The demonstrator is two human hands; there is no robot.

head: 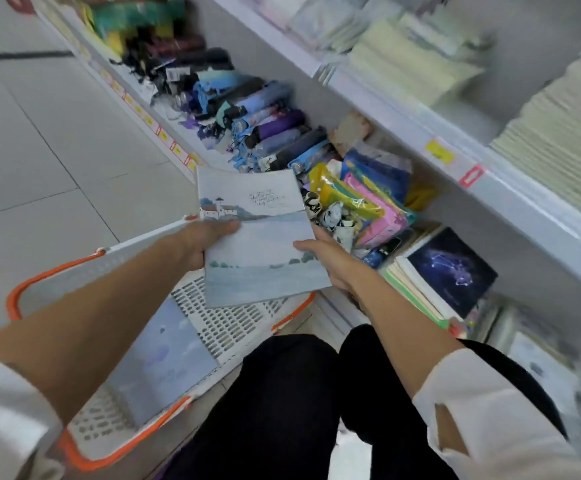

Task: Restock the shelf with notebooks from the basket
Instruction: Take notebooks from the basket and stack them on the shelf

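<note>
Looking down from the wearer's head, black-trousered knees [292, 393] crouch at the bottom of the view, with white sleeves on either side. Just left of the knees, on the grey tiled floor [39, 150], sits a white perforated plastic basket with orange handles [233, 327]. A pale lilac-blue notebook [164, 362] lies flat inside it. Above the basket's far end, both hands hold a pale blue watercolour-landscape notebook [258, 244], cover up and roughly level. The left hand [206, 242] has its grip closed on the left edge, thumb on the cover and fingers beneath. The right hand [327, 258] pinches the right edge the same way. The step in hand appears to be carrying this notebook from basket to shelf. Just beyond the right hand, on the lowest level of a white metal shelf unit [524, 209], lies a stack of notebooks topped by a dark navy constellation-print cover [452, 268]. Beside it are bright plastic pencil pouches [362, 199], and further along a row of folded blue and purple umbrellas [268, 133]. Blurred stacks of cream notebooks [410, 60] fill the levels above. The next move likely calls for swinging the notebook right and laying it squarely on a matching pile, which cannot be picked out here.
</note>
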